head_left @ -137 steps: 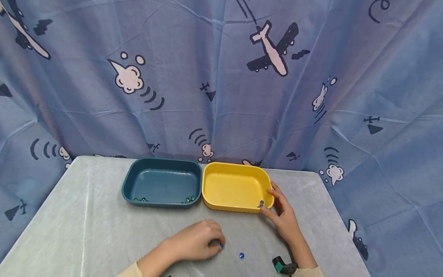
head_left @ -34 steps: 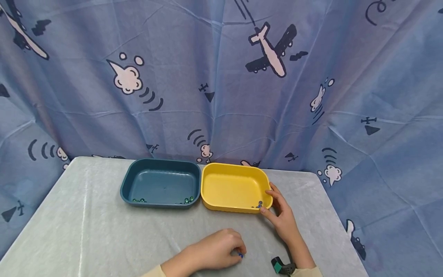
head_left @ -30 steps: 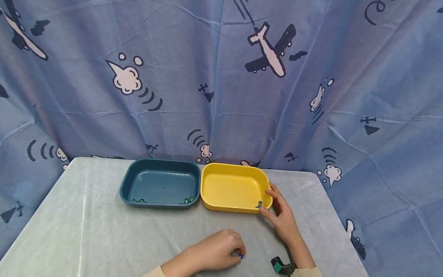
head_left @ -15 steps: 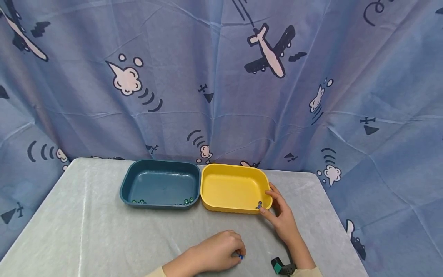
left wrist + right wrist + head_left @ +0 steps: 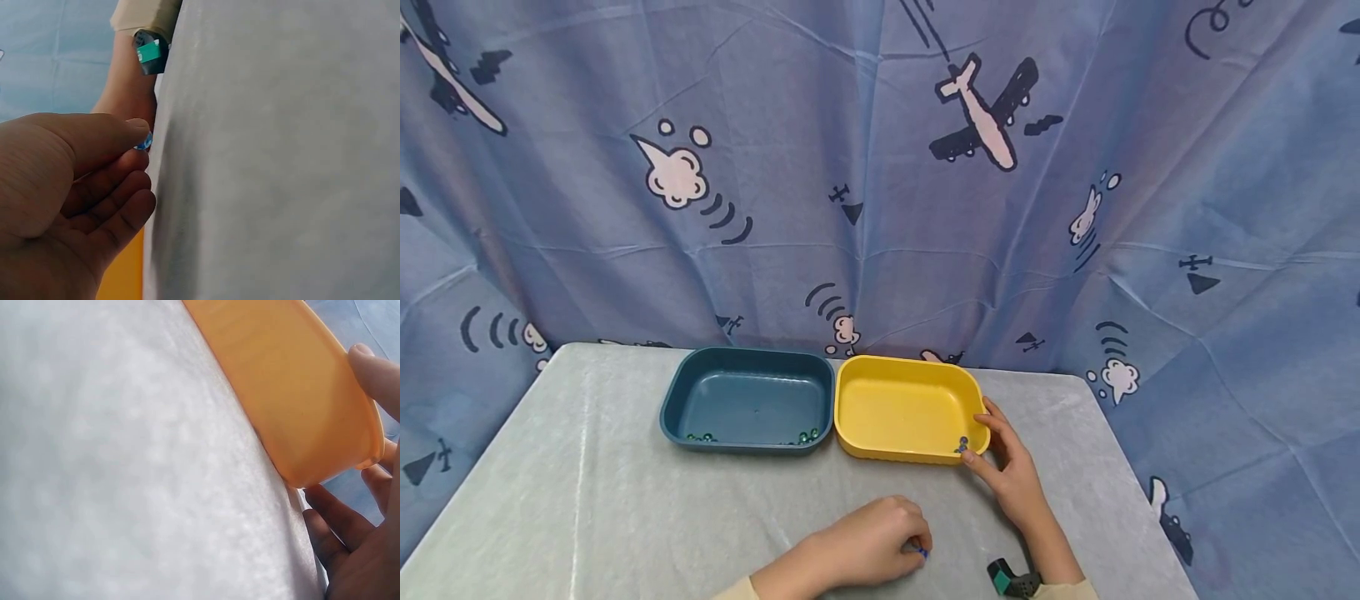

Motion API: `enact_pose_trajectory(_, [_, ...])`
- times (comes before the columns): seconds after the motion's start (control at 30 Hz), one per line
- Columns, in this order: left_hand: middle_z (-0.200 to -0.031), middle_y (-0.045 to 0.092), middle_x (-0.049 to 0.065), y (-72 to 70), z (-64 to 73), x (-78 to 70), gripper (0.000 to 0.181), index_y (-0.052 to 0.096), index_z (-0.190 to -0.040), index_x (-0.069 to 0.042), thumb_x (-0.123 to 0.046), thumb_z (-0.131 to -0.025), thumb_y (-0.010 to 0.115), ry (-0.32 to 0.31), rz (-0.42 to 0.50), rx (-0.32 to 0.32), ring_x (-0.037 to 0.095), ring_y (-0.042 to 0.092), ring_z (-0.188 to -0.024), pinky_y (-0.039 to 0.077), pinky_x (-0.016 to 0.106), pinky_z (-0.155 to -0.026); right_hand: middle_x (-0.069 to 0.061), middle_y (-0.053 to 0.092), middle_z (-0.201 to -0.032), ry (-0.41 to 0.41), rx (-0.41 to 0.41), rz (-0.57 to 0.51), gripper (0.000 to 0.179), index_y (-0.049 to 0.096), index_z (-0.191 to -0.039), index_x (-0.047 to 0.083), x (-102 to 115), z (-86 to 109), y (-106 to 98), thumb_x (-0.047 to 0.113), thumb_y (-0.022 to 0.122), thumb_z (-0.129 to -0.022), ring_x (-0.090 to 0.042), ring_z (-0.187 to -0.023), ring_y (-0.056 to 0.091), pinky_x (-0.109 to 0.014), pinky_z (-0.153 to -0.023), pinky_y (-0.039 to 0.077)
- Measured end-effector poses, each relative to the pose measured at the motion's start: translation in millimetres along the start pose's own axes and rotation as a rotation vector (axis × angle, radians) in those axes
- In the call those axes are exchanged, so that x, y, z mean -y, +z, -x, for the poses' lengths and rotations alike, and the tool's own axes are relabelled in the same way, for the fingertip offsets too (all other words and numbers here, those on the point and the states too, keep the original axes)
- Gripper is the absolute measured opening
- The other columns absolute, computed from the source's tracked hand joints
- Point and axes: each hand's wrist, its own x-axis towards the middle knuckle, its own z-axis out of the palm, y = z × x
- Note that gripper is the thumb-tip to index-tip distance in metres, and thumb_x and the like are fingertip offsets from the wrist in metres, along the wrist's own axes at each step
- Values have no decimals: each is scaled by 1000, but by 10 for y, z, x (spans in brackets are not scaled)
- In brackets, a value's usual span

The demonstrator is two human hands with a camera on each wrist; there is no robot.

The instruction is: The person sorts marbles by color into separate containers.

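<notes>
My left hand [image 5: 874, 543] is low over the table in front of the yellow tray. Its thumb and forefinger pinch a small blue glass marble [image 5: 145, 141], mostly covered by the fingertips. The other fingers are loosely bent in the left wrist view. My right hand [image 5: 1013, 471] grips the right end of the yellow tray [image 5: 910, 367], thumb at the front rim and fingers around the corner. Several blue marbles [image 5: 963, 444] lie in that tray's near right corner, close to the right thumb.
A dark teal tray [image 5: 756, 354] adjoins the yellow one on its left, with several green marbles [image 5: 808, 435] along its near side. Both stand near the back of the cloth-covered table [image 5: 625, 517]. Behind hangs a blue curtain [image 5: 775, 208] with airplane prints.
Since the oldest frame my left hand has moved right, to where a loose blue marble lay; that marble no longer shows on the cloth. The right hand keeps its grip on the yellow tray.
</notes>
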Motion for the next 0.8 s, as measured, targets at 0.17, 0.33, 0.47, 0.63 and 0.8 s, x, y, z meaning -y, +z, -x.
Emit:
enact_pose_trajectory(0.17, [-94,68,-18,-130,-22,-10,6,83,-103,-18,-15,-98,85,-17,28,-13,-8,58,-88,45,4,-80,-2,31,-178,5,2,-4,56,57,-152,7,6,-4,4,9,80,-101,-9,-151,45,-9,-116,36])
enact_pose_trajectory(0.33, [-100,72,-16,-294,-64,-6,9,83,-109,-16,-14,-100,83,-56,82,-34,-4,63,-94,51,8,-83,2,30,-178,23,-2,3,56,57,-152,8,10,-9,-1,10,81,-101,-6,-150,44,-9,-116,36])
enact_pose_trajectory(0.47, [-103,74,-13,-402,-95,14,10,83,-110,-14,-13,-100,82,-65,94,-95,-2,63,-98,52,10,-88,5,30,-178,35,-7,0,57,57,-152,9,15,-11,-4,10,81,-101,-2,-148,44,-9,-116,36])
enact_pose_trajectory(0.63, [-102,73,-12,-533,-122,72,11,82,-110,-15,-11,-99,84,-78,100,-169,1,63,-100,54,14,-92,4,31,-178,31,-10,-1,56,57,-152,9,15,-11,7,9,80,-101,-2,-146,46,-10,-115,38])
enact_pose_trajectory(0.8, [-99,74,-8,-658,-153,139,11,82,-107,-14,-9,-98,85,-97,98,-233,6,64,-96,57,19,-90,5,31,-178,38,-13,0,56,58,-152,12,11,-13,9,11,81,-100,-3,-146,46,-10,-115,38])
